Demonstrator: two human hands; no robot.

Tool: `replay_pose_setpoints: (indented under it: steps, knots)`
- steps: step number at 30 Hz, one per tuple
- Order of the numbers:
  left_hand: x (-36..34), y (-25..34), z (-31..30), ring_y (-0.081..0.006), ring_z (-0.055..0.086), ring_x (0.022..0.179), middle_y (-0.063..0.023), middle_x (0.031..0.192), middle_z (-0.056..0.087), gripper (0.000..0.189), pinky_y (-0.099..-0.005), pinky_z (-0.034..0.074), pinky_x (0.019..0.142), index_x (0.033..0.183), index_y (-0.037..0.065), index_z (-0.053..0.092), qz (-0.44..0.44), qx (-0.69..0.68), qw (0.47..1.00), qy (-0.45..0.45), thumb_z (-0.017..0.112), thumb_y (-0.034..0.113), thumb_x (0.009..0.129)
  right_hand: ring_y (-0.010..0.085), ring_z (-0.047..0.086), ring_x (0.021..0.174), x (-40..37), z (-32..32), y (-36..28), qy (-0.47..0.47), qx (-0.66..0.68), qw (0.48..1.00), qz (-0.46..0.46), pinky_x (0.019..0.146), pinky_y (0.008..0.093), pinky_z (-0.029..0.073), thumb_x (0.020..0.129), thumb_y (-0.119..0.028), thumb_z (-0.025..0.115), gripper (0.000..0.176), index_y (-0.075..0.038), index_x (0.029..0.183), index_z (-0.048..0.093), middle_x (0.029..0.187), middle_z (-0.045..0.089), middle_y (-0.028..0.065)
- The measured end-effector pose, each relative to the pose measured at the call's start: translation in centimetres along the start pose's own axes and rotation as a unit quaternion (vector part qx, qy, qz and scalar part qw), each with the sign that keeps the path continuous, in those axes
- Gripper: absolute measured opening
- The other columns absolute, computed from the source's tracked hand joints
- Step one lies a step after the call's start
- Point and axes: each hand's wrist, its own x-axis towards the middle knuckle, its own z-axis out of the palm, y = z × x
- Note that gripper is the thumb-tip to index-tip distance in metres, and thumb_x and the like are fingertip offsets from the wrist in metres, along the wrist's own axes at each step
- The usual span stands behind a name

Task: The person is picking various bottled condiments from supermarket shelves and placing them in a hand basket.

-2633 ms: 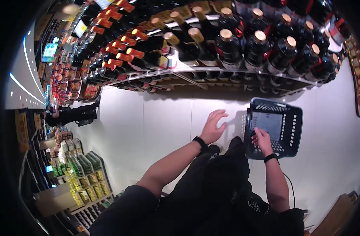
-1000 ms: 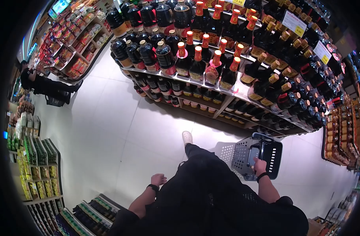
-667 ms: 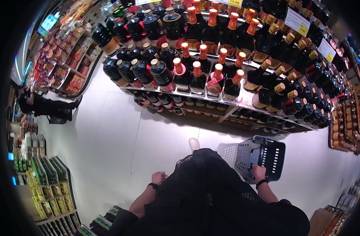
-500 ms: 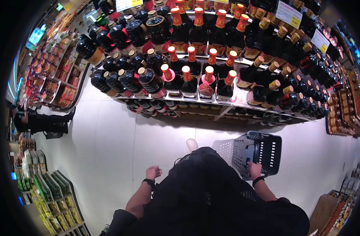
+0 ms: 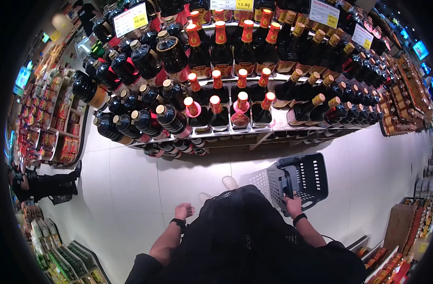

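Presently, right hand (image 5: 292, 206) was closed around the handle (image 5: 287, 183) of the black basket (image 5: 315, 176), which hung low at the right side, just ahead of that hand, long axis toward the bottle shelf (image 5: 235, 133). Left hand (image 5: 184, 210) hung half-curled, empty, well apart from it.

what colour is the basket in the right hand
Black, with slotted sides. The head view shows the basket hanging from the right hand.
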Motion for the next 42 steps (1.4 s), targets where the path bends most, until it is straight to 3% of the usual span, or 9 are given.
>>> replay_pose_setpoints:
  steps: [4, 11, 16, 21, 24, 27, 30, 39, 42]
  knots:
    - [0.9, 0.3, -3.4, -0.0261, 0.072, 0.077, -0.0167, 0.094, 0.073, 0.025, -0.0378, 0.060, 0.068, 0.115, -0.002, 0.062, -0.003, 0.024, 1.000, -0.019, 0.055, 0.010, 0.095, 0.0207, 0.068, 0.073, -1.4, 2.8, 0.2, 0.023, -0.006, 1.000, 0.011, 0.069, 0.0336, 0.053, 0.078, -0.011, 0.073, 0.022, 0.006, 0.091, 0.075, 0.080, 0.071, 0.0110]
    - [2.4, 0.5, -9.4, -0.0252, 0.072, 0.075, -0.0162, 0.092, 0.073, 0.025, -0.0365, 0.059, 0.066, 0.114, -0.002, 0.063, -0.002, 0.011, 1.000, -0.004, 0.056, 0.011, 0.094, 0.0198, 0.067, 0.070, -2.6, 6.4, 1.4, 0.002, 0.045, 0.999, 0.002, 0.066, 0.0369, 0.053, 0.079, -0.013, 0.073, 0.022, 0.005, 0.092, 0.075, 0.080, 0.071, 0.0106]
    - [3.0, -0.3, -12.2, -0.0246, 0.071, 0.075, -0.0160, 0.092, 0.072, 0.026, -0.0355, 0.059, 0.065, 0.114, -0.002, 0.064, -0.016, 0.033, 0.999, -0.008, 0.056, 0.012, 0.093, 0.0210, 0.067, 0.071, -6.4, 8.6, -1.8, 0.035, -0.008, 0.998, -0.045, 0.070, 0.0359, 0.052, 0.076, -0.016, 0.074, 0.024, 0.005, 0.087, 0.073, 0.077, 0.071, 0.0107]
    - [4.7, -2.9, -14.8, -0.0240, 0.071, 0.077, -0.0160, 0.093, 0.072, 0.025, -0.0354, 0.058, 0.064, 0.112, -0.002, 0.064, -0.025, 0.034, 0.999, -0.034, 0.056, 0.011, 0.093, 0.0241, 0.069, 0.067, -7.6, 10.1, -2.2, 0.034, -0.026, 0.998, -0.035, 0.061, 0.0369, 0.054, 0.073, -0.020, 0.076, 0.030, 0.006, 0.084, 0.070, 0.077, 0.071, 0.0138]
    - [2.4, -1.7, -15.1, -0.0242, 0.071, 0.078, -0.0160, 0.094, 0.072, 0.026, -0.0351, 0.058, 0.065, 0.111, -0.003, 0.065, 0.022, 0.119, 0.992, -0.034, 0.055, 0.012, 0.093, 0.0241, 0.069, 0.067, -8.4, 11.3, -2.3, 0.046, -0.032, 0.998, -0.023, 0.061, 0.0372, 0.054, 0.074, -0.020, 0.076, 0.030, 0.007, 0.086, 0.071, 0.077, 0.071, 0.0146]
    - [4.5, -3.3, -17.3, -0.0244, 0.071, 0.077, -0.0163, 0.094, 0.072, 0.026, -0.0353, 0.058, 0.066, 0.111, -0.003, 0.065, 0.119, 0.198, 0.968, -0.093, 0.055, 0.013, 0.093, 0.0239, 0.070, 0.067, -8.9, 12.2, -2.0, 0.037, -0.018, 0.999, -0.032, 0.062, 0.0373, 0.054, 0.075, -0.020, 0.075, 0.029, 0.006, 0.088, 0.072, 0.078, 0.072, 0.0147]
    - [5.1, -3.0, -18.2, -0.0245, 0.071, 0.077, -0.0165, 0.094, 0.072, 0.026, -0.0357, 0.058, 0.066, 0.111, -0.002, 0.065, 0.011, 0.078, 0.995, -0.068, 0.055, 0.013, 0.093, 0.0233, 0.068, 0.064, -9.4, 13.2, -1.9, 0.032, 0.012, 0.998, -0.058, 0.061, 0.0374, 0.053, 0.077, -0.019, 0.074, 0.028, 0.006, 0.089, 0.073, 0.077, 0.071, 0.0138]
    - [4.0, -2.0, -18.7, -0.0243, 0.071, 0.076, -0.0161, 0.094, 0.073, 0.026, -0.0357, 0.058, 0.064, 0.112, -0.002, 0.066, -0.002, 0.067, 0.997, -0.038, 0.055, 0.013, 0.093, 0.0178, 0.061, 0.057, -10.2, 13.4, -2.9, 0.030, 0.003, 0.999, -0.024, 0.053, 0.0342, 0.047, 0.081, -0.022, 0.074, 0.028, 0.005, 0.090, 0.074, 0.073, 0.069, 0.0105]
    - [3.8, -1.7, -18.9, -0.0237, 0.071, 0.076, -0.0162, 0.093, 0.073, 0.025, -0.0353, 0.058, 0.066, 0.109, -0.003, 0.067, 0.155, 0.268, 0.948, -0.075, 0.056, 0.012, 0.093, 0.0174, 0.059, 0.054, -10.0, 13.2, -3.0, 0.030, -0.007, 0.999, -0.016, 0.051, 0.0346, 0.045, 0.082, -0.024, 0.075, 0.029, 0.005, 0.090, 0.073, 0.072, 0.069, 0.0100]
